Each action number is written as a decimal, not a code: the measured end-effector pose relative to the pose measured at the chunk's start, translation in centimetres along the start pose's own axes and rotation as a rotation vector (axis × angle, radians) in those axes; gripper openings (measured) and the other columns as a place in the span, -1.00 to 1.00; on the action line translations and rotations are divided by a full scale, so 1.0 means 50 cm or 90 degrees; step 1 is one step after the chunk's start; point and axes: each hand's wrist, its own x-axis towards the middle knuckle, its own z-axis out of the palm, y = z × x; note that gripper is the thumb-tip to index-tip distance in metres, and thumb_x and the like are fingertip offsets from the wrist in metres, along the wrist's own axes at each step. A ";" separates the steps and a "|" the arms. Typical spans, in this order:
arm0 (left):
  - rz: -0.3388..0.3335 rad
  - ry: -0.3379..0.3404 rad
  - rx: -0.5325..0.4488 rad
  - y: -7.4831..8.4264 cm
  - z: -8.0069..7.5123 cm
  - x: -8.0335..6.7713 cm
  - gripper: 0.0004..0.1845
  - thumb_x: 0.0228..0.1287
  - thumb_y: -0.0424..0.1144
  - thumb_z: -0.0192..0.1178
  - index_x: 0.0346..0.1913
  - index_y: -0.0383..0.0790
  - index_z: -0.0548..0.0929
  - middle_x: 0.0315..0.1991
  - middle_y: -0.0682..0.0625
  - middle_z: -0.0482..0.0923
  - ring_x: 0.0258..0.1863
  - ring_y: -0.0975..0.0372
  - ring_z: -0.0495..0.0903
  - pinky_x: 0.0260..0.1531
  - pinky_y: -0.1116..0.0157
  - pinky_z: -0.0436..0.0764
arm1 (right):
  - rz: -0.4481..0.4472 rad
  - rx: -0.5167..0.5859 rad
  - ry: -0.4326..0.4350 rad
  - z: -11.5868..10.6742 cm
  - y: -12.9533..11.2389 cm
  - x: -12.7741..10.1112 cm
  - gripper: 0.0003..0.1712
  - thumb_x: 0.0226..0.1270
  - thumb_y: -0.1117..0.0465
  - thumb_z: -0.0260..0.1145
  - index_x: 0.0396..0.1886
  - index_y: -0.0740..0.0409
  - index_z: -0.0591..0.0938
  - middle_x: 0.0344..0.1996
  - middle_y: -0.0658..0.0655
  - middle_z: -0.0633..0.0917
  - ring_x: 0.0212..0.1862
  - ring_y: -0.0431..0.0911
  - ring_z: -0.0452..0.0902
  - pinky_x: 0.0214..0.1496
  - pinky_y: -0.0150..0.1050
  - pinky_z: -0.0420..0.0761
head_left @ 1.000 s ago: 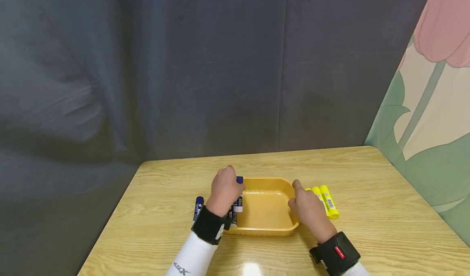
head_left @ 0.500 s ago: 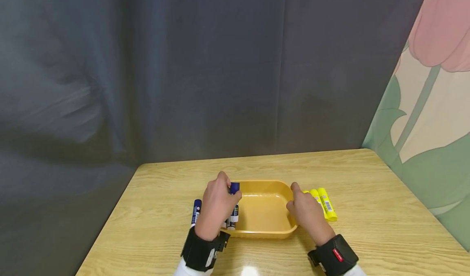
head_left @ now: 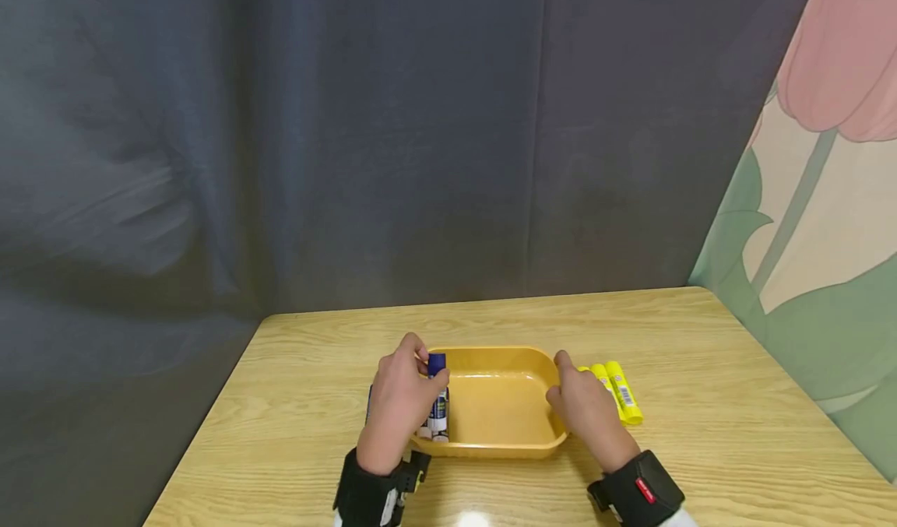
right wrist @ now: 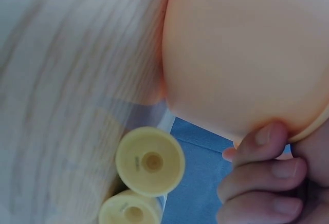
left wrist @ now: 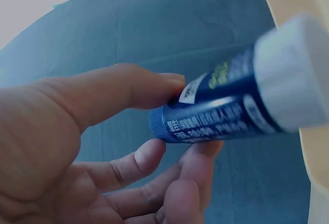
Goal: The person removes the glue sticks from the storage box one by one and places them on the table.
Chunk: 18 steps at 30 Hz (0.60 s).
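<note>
Behind the grips of the left hand [head_left: 401, 395] and right hand [head_left: 587, 406] sit black wristbands [head_left: 366, 486] (the right one bears a small red tag [head_left: 645, 490]), then white sleeves [head_left: 678, 520].

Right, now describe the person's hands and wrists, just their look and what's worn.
The left hand and right hand are ungloved. The left band and right band are wide and black; the left carries a pale patch, the right a red tag with marks too small to read. A white sleeve shows past the right band.
</note>
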 end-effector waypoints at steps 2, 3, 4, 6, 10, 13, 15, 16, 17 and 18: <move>-0.008 0.003 -0.002 -0.004 -0.008 0.001 -0.67 0.18 -0.23 0.44 -0.21 -0.20 0.45 -0.43 -0.02 0.56 -0.59 0.23 0.48 -0.60 0.32 0.43 | -0.004 -0.005 0.004 -0.001 0.002 0.000 -0.43 0.30 0.32 0.22 0.28 0.38 0.35 -0.69 0.11 0.45 -0.68 -0.08 0.35 -0.63 -0.28 0.33; -0.015 0.005 -0.004 -0.007 -0.012 0.003 -0.68 0.18 -0.24 0.43 -0.20 -0.20 0.45 -0.42 -0.03 0.56 -0.58 0.21 0.49 -0.58 0.31 0.44 | -0.006 -0.007 0.006 -0.002 0.003 0.000 -0.43 0.30 0.32 0.22 0.28 0.39 0.35 -0.68 0.11 0.45 -0.68 -0.08 0.35 -0.63 -0.27 0.33; -0.024 0.005 -0.007 -0.010 -0.016 0.005 -0.68 0.19 -0.24 0.43 -0.18 -0.19 0.45 -0.41 -0.04 0.57 -0.55 0.20 0.50 -0.57 0.31 0.45 | -0.008 -0.009 0.008 -0.003 0.004 0.000 -0.44 0.30 0.32 0.22 0.27 0.39 0.35 -0.68 0.11 0.45 -0.68 -0.08 0.35 -0.63 -0.27 0.33; -0.047 0.007 -0.012 -0.017 -0.028 0.009 -0.69 0.21 -0.24 0.41 -0.15 -0.18 0.46 -0.36 -0.06 0.58 -0.50 0.16 0.52 -0.52 0.30 0.48 | -0.012 -0.010 0.012 -0.004 0.005 0.001 -0.45 0.30 0.32 0.22 0.25 0.39 0.35 -0.67 0.11 0.46 -0.67 -0.07 0.35 -0.63 -0.26 0.33; -0.087 0.019 -0.018 -0.037 -0.057 0.018 -0.69 0.24 -0.23 0.39 -0.09 -0.16 0.47 -0.27 -0.11 0.62 -0.41 0.12 0.56 -0.49 0.28 0.52 | -0.014 -0.009 0.013 -0.006 0.006 0.001 -0.46 0.29 0.32 0.21 0.23 0.39 0.35 -0.65 0.12 0.46 -0.66 -0.07 0.36 -0.63 -0.26 0.34; -0.108 0.026 -0.019 -0.057 -0.076 0.023 -0.69 0.25 -0.23 0.38 -0.08 -0.17 0.47 -0.25 -0.13 0.64 -0.40 0.12 0.57 -0.50 0.28 0.51 | -0.009 -0.011 0.009 -0.008 0.005 -0.002 -0.45 0.29 0.32 0.21 0.25 0.39 0.34 -0.66 0.12 0.47 -0.66 -0.07 0.36 -0.63 -0.26 0.34; -0.120 0.026 -0.018 -0.070 -0.086 0.025 -0.68 0.25 -0.23 0.38 -0.07 -0.18 0.46 -0.28 -0.13 0.63 -0.43 0.13 0.56 -0.52 0.29 0.48 | -0.007 -0.013 0.007 -0.010 0.006 -0.004 -0.44 0.30 0.32 0.21 0.26 0.40 0.33 -0.66 0.12 0.46 -0.66 -0.07 0.36 -0.62 -0.26 0.34; -0.125 0.025 -0.018 -0.076 -0.090 0.026 -0.67 0.25 -0.23 0.38 -0.07 -0.19 0.46 -0.30 -0.12 0.62 -0.45 0.14 0.55 -0.54 0.30 0.47 | -0.007 -0.014 0.006 -0.011 0.006 -0.005 -0.43 0.30 0.33 0.21 0.27 0.41 0.33 -0.65 0.12 0.47 -0.66 -0.07 0.36 -0.62 -0.26 0.34; -0.130 0.023 -0.016 -0.082 -0.093 0.027 -0.67 0.24 -0.23 0.38 -0.06 -0.19 0.46 -0.33 -0.11 0.61 -0.48 0.15 0.54 -0.55 0.30 0.45 | -0.007 -0.015 0.005 -0.012 0.006 -0.005 -0.43 0.31 0.33 0.21 0.28 0.41 0.33 -0.65 0.12 0.47 -0.66 -0.07 0.36 -0.61 -0.26 0.34; -0.136 0.021 -0.015 -0.088 -0.095 0.029 -0.67 0.25 -0.23 0.37 -0.06 -0.20 0.46 -0.36 -0.11 0.59 -0.50 0.15 0.52 -0.56 0.30 0.43 | -0.005 -0.015 0.004 -0.013 0.006 -0.005 -0.43 0.31 0.32 0.22 0.28 0.41 0.32 -0.65 0.12 0.47 -0.66 -0.07 0.36 -0.61 -0.26 0.34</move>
